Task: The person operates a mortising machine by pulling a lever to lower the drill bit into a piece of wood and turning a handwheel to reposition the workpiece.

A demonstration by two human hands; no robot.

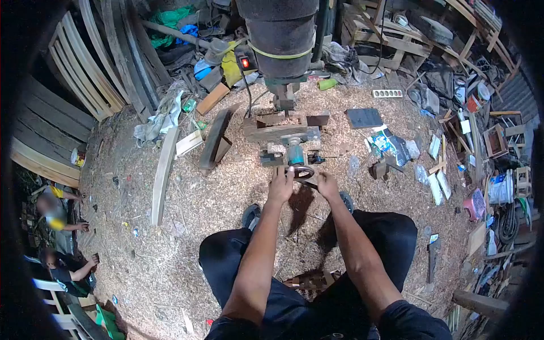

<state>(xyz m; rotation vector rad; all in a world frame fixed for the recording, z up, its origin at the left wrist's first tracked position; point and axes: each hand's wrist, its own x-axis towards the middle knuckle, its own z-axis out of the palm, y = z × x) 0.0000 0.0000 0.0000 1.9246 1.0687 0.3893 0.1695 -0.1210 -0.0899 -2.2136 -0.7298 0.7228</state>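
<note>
My left hand [280,186] is closed on the left side of a dark handwheel [306,169]. On the other side, my right hand [327,186] grips the wheel near its right rim. The handwheel sits at the front of a machine with a teal screw housing [295,153]. Behind that, a wooden workpiece [272,134] lies across the machine table, with chips on it. A chuck with a bit [284,103] points down over the wood, beneath a large dark motor body [281,34]. The bit's tip is too small to make out.
Wood shavings cover the ground [192,243]. At left lie a curved plank [164,178] and a dark beam [216,136]. A lit red switch [245,62] hangs by the motor. A power strip [387,93] lies at right. Two people [68,272] are at far left.
</note>
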